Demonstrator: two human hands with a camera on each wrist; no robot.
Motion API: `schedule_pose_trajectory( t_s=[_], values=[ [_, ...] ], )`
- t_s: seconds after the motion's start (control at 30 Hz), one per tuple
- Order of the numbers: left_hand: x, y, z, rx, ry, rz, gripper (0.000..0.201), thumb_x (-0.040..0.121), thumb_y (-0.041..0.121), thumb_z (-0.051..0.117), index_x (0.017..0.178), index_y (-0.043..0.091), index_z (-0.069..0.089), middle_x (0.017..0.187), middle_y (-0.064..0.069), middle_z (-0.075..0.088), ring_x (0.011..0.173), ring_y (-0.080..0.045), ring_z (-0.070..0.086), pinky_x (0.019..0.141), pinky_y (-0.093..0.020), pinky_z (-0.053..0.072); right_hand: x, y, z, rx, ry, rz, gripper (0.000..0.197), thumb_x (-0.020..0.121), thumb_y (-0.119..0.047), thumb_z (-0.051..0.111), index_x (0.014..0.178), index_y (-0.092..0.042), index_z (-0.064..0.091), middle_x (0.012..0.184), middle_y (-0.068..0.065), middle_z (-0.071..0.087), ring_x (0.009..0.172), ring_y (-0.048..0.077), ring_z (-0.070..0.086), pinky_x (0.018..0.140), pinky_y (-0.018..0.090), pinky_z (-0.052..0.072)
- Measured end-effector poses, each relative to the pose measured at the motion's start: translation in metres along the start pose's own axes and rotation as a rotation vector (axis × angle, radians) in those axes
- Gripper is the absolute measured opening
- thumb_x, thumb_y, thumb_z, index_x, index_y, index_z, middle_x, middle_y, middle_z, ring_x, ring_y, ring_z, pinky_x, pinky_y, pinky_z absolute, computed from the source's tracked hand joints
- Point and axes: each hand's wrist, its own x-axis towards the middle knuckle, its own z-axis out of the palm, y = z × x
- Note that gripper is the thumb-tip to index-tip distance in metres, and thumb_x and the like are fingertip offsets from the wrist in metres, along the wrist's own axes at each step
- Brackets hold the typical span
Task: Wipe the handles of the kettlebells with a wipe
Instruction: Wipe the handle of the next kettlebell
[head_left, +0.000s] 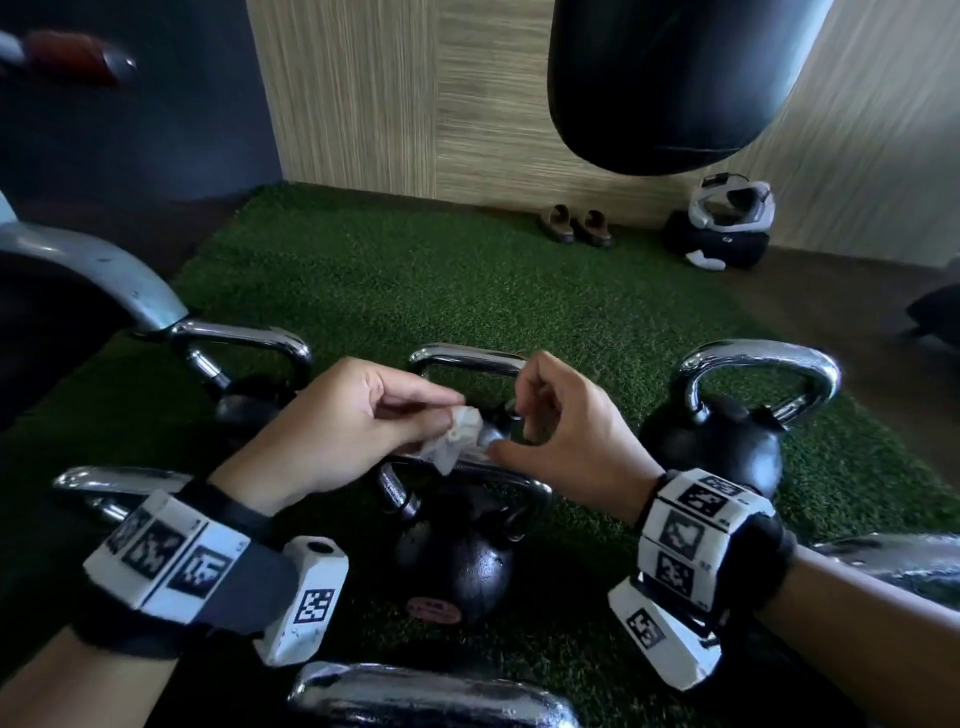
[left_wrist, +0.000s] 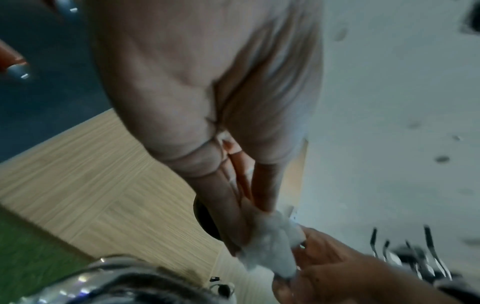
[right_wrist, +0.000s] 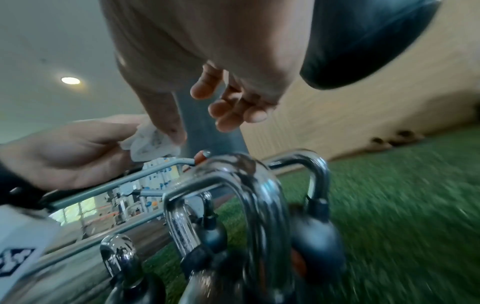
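Note:
Several black kettlebells with chrome handles stand on green turf (head_left: 415, 280). My left hand (head_left: 337, 431) pinches a crumpled white wipe (head_left: 460, 436) just above the handle (head_left: 519, 480) of the nearest middle kettlebell (head_left: 457, 561). The right hand (head_left: 550, 431) is beside it, thumb tip touching the wipe (right_wrist: 150, 142), its other fingers (right_wrist: 233, 111) loosely curled and apart from it. In the left wrist view the wipe (left_wrist: 270, 244) hangs from my fingertips against the right hand (left_wrist: 332, 273). More kettlebells stand at the right (head_left: 727, 447), left (head_left: 244, 405) and behind (head_left: 467, 358).
A black punching bag (head_left: 670, 78) hangs over the far right. Sandals (head_left: 574, 226) and a white headset on a black bag (head_left: 727, 218) lie by the wood wall. A grey machine frame (head_left: 88, 270) is at the left. Chrome handles (head_left: 426, 691) crowd the near edge.

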Motion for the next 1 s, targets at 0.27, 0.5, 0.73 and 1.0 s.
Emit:
schedule_pose_trajectory(
  t_s=[0.27, 0.5, 0.73, 1.0],
  values=[
    [-0.008, -0.017, 0.024, 0.484, 0.211, 0.32, 0.027, 0.09, 0.027, 0.074, 0.117, 0.022, 0.078, 0.119, 0.01, 0.075, 0.11, 0.009, 0.066, 0.099, -0.016, 0.052, -0.035, 0.093, 0.03, 0.232, 0.018, 0.613, 0.035, 0.074, 0.008, 0.066, 0.094, -0.021, 0.066, 0.079, 0.004, 0.068, 0.061, 0.013, 0.059, 0.051, 0.023, 0.045],
    [-0.005, -0.025, 0.029, 0.637, -0.018, 0.408, 0.029, 0.101, 0.044, 0.054, 0.104, 0.023, 0.074, 0.112, 0.014, 0.07, 0.097, -0.01, 0.071, 0.091, -0.038, 0.058, -0.044, 0.106, 0.072, 0.188, -0.158, 0.471, 0.046, 0.053, -0.046, 0.094, 0.097, -0.038, 0.08, 0.092, -0.011, 0.08, 0.095, 0.006, 0.074, 0.098, 0.034, 0.057],
    [-0.019, -0.053, 0.006, 0.455, 0.278, 0.305, 0.028, 0.093, 0.029, 0.074, 0.12, 0.023, 0.073, 0.119, 0.019, 0.071, 0.114, 0.009, 0.065, 0.104, -0.031, 0.053, -0.056, 0.117, 0.085, 0.194, -0.062, 0.455, 0.064, 0.046, -0.06, 0.091, 0.103, -0.034, 0.076, 0.098, -0.011, 0.078, 0.096, 0.007, 0.072, 0.094, 0.039, 0.058],
    [-0.033, -0.088, 0.001, 0.308, 0.461, 0.071, 0.035, 0.092, 0.04, 0.065, 0.117, 0.02, 0.077, 0.113, 0.014, 0.075, 0.108, 0.01, 0.066, 0.09, -0.004, 0.048, -0.06, 0.114, 0.082, 0.179, -0.019, 0.428, 0.046, 0.055, -0.042, 0.097, 0.097, -0.044, 0.077, 0.088, -0.018, 0.077, 0.086, -0.003, 0.07, 0.085, 0.02, 0.055]
  ],
)
